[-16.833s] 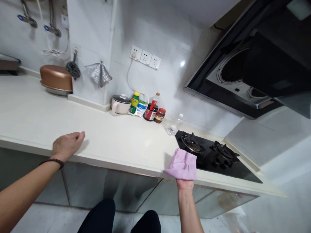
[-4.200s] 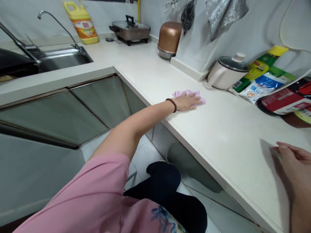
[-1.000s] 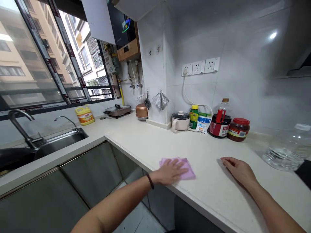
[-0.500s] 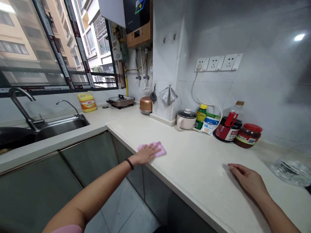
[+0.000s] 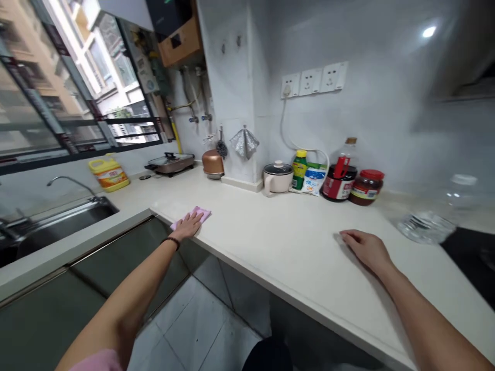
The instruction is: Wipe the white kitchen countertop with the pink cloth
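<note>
My left hand [image 5: 188, 225] lies flat with fingers spread on a pink cloth [image 5: 201, 212], pressing it to the white countertop [image 5: 263, 232] at its front edge, near the inner corner by the sink. A dark band circles that wrist. Farther right, my right hand [image 5: 367, 251] rests on the same counter, its fingers curled in and thumb against them, with nothing visible in it. Behind the counter's middle stands a cream electric pot [image 5: 277, 178] with a glass lid. The jar with a red lid [image 5: 366, 187] is beyond my right hand.
Along the wall are a green bottle with a yellow cap [image 5: 299, 170], a white-blue packet [image 5: 312, 180] and a dark sauce jar [image 5: 339, 184]. A clear plastic bottle [image 5: 429, 221] lies right, beside a black surface [image 5: 472, 257]. Left are the sink [image 5: 69, 221] and a yellow jug [image 5: 109, 174].
My left hand has slid the pink cloth along the front edge toward the inner corner. The view has turned right. My right hand stays about where it was on the counter.
</note>
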The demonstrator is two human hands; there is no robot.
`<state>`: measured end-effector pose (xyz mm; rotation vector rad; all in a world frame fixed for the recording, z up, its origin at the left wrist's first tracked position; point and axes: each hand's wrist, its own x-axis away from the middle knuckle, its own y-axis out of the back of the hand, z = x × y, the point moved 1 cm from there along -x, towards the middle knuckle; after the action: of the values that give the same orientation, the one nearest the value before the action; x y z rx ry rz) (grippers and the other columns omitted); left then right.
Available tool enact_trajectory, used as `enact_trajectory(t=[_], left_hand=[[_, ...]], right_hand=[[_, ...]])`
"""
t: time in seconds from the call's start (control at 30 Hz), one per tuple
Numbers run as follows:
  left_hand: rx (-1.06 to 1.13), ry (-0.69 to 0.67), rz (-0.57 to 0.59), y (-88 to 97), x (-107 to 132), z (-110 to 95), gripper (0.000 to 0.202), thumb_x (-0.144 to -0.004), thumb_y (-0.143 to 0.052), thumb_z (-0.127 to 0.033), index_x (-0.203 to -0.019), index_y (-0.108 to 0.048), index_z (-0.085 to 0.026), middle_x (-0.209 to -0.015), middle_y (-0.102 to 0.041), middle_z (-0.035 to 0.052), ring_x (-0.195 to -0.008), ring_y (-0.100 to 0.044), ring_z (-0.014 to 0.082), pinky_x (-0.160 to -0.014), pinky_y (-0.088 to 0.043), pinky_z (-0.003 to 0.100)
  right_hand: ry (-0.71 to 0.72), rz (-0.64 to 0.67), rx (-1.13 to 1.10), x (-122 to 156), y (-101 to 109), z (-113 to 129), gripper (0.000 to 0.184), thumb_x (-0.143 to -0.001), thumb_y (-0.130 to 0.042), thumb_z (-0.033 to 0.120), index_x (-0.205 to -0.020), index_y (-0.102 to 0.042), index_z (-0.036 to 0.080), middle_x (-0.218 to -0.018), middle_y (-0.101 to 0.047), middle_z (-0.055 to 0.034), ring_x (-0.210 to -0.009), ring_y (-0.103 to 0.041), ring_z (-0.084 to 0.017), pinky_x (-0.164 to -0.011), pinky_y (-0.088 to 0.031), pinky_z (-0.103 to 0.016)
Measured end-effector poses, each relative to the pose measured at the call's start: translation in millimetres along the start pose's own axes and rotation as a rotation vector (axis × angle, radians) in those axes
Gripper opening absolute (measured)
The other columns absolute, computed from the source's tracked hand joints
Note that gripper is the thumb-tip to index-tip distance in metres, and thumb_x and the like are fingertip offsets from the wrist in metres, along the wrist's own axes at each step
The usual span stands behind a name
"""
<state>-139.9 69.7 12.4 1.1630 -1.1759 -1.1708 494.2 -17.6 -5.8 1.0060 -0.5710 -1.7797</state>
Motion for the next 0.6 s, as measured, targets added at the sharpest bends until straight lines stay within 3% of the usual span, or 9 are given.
enact_trajectory(t=[0.1,0.17,0.27,0.43,0.53,0.6], left_hand=[[-0.009,-0.121,-0.017,-3.6,15,-20,0.057,-0.102,-0.019,-0.04,-0.159,-0.022,-0.033,-0.166,-0.017,0.002,-0.151,-0.017,0.0305,-0.115,-0.026,0.053],[0.003,-0.236,-0.022,-3.5,32,-44,0.057,-0.102,-0.018,-0.042,-0.159,-0.022,-0.034,-0.166,-0.015,0.0007,-0.152,-0.015,0.0284,-0.117,-0.023,0.052],[0.039,-0.484,0.0,0.1,70,-100,0.055,-0.103,-0.02,-0.046,-0.158,-0.019,-0.039,-0.166,-0.012,-0.003,-0.153,-0.01,0.0264,-0.12,-0.018,0.051],[0.126,-1.053,0.089,14.8,137,-214,0.054,-0.105,-0.02,-0.05,-0.158,-0.019,-0.042,-0.166,-0.007,-0.0049,-0.154,-0.005,0.025,-0.123,-0.007,0.047],[0.158,-1.295,0.135,22.7,151,-266,0.053,-0.106,-0.018,-0.049,-0.157,-0.023,-0.04,-0.167,-0.009,-0.0044,-0.153,-0.005,0.0266,-0.123,-0.006,0.048],[0.161,-1.368,0.166,24.1,142,-292,0.053,-0.106,-0.016,-0.049,-0.157,-0.026,-0.039,-0.167,-0.009,-0.0045,-0.153,-0.004,0.0274,-0.122,-0.007,0.051]], right_hand=[[-0.025,-0.021,-0.042,4,4,14,0.037,-0.086,-0.052,0.048,-0.096,-0.078,0.024,-0.096,-0.078,-0.0032,-0.088,-0.07,-0.024,-0.077,-0.05,-0.033],[-0.033,-0.042,-0.068,5,7,19,0.036,-0.086,-0.052,0.046,-0.096,-0.078,0.023,-0.094,-0.078,-0.0029,-0.086,-0.07,-0.023,-0.075,-0.049,-0.031],[-0.032,-0.058,-0.088,7,8,20,0.034,-0.087,-0.053,0.043,-0.098,-0.078,0.023,-0.091,-0.079,-0.0023,-0.082,-0.069,-0.022,-0.072,-0.048,-0.031],[-0.04,-0.065,-0.098,7,7,16,0.031,-0.087,-0.054,0.041,-0.098,-0.078,0.023,-0.09,-0.078,-0.0023,-0.081,-0.069,-0.021,-0.072,-0.048,-0.031],[-0.046,-0.069,-0.128,7,8,16,0.03,-0.087,-0.054,0.039,-0.096,-0.077,0.023,-0.091,-0.078,-0.0024,-0.083,-0.069,-0.022,-0.074,-0.048,-0.031],[-0.036,-0.059,-0.146,7,7,17,0.029,-0.087,-0.054,0.038,-0.095,-0.077,0.023,-0.09,-0.078,-0.0024,-0.083,-0.07,-0.022,-0.074,-0.048,-0.031]])
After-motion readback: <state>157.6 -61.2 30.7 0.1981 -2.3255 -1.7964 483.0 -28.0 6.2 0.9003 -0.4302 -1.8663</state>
